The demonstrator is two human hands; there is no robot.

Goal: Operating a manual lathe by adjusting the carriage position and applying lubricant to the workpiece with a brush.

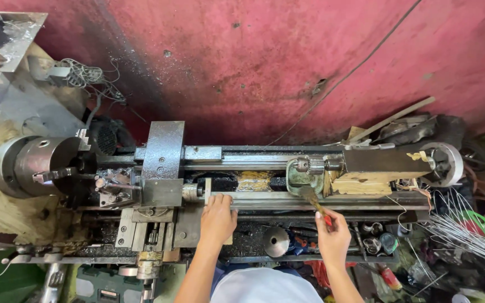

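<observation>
Right hand (333,238) near lathe bed (310,197), fingers closed on a small brush (312,199), bristles touching the bed rail. Left hand (218,217) flat on the same rail, fingers loose, gripping nothing. Sweeping seemingly mid-way: chips still under the bed. Behind, tailstock (366,165) with torn yellowish scraps; no readable labels.

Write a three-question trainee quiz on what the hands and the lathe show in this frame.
1. True or false: the right hand holds a brush whose bristles touch the lathe bed.
2. What does the left hand rest on? A) the chuck B) the front bed rail C) the tailstock handwheel
3. Fill in: the wall behind the lathe is painted ____.

Key: 1 true; 2 B; 3 red.
</observation>
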